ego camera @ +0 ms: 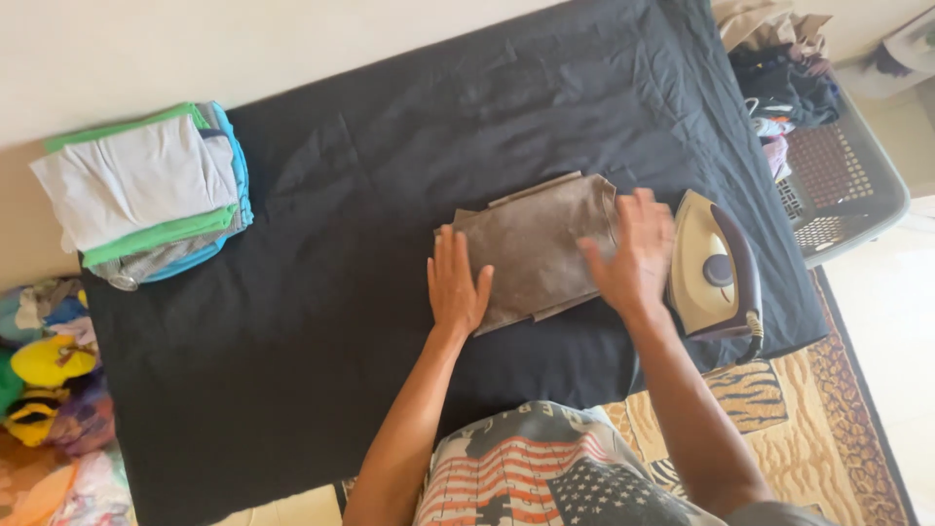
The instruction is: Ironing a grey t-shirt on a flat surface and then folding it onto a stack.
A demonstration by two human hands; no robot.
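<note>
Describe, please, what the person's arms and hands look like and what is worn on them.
Both arms are bare from above the elbow to the fingertips: no sleeves reach them, and no gloves, watch, rings or bracelets show. The left hand and right hand are open-fingered and unmarked. The only clothing in view is a grey shirt with a striped, starred flag print on the chest.

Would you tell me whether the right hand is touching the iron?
Cannot tell. In the head view the right hand lies on the brown folded cloth, its edge meeting the iron with no clear gap.
</note>
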